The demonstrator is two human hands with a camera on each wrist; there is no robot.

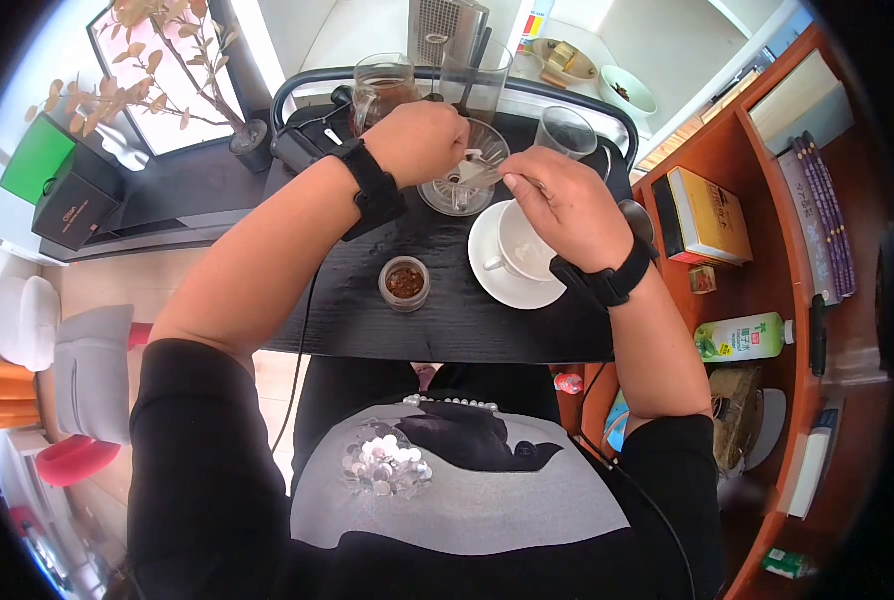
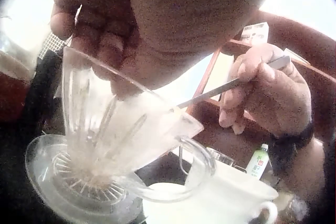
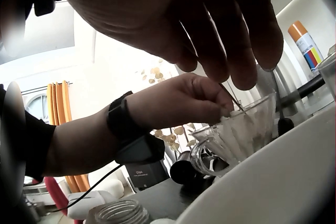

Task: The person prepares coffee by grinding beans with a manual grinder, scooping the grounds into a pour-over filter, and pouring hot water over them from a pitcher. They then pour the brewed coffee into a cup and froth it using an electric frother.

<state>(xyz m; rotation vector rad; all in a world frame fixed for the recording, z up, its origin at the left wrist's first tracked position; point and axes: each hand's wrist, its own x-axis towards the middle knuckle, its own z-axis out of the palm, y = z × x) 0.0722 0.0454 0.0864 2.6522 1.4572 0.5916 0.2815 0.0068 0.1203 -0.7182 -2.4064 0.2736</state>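
In the head view, we look down past two bare forearms onto a black worktop (image 1: 342, 325). A clear glass dripper (image 1: 457, 192) stands toward the far side. The left hand (image 1: 422, 142) is above its left edge, fingers curled; the right hand (image 1: 572, 208) reaches in from the right, thumb and fingertips drawn together. Nearer us stands a small open jar (image 1: 405, 283) of brown bits; to its right, a white cup (image 1: 527, 243) sits on a white saucer (image 1: 507, 291).

In the left wrist view, we see the dripper's ribbed cone and loop handle. The right hand pinches a slim, metallic-looking utensil (image 2: 220, 89) near one end; it slants down toward the cone's rim. The left hand looms overhead.

In the right wrist view, we find the left hand's bent fingers at the dripper's rim; we cannot tell whether they hold anything.
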